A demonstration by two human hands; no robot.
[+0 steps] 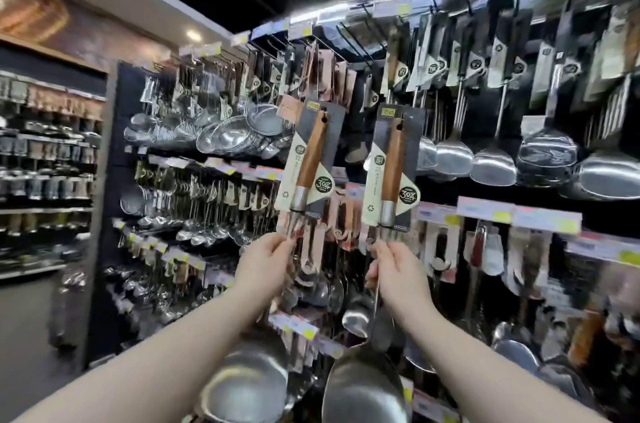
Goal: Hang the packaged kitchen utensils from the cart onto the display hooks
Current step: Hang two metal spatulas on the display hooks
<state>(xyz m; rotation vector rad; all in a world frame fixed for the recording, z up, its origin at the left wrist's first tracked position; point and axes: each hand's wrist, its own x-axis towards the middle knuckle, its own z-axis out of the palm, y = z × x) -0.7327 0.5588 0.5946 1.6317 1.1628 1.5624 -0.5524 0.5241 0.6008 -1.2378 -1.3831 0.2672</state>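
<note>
Left grip (266, 261): fingers pinched round the thin steel shaft of the left ladle (309, 159), just below its card.
Right grip (398, 270): closed the same way on the shaft of the right ladle (392, 168).
Where the ladles are: both are held up in front of the display, apart from each other, with carded wooden handles high and bowls low by the forearms.
Long axis: near upright. The left ladle's top leans right, and the right one stands almost plumb.
Hang holes: at each card's top edge, straight above the grips at the far end.
Display hooks (349, 37): bare black prongs, higher than both card tops and roughly between them.
Nearer hand: probably the right, though blur leaves it unsure.
Coming move: likely a lift, then threading a hole onto a prong tip.
</note>
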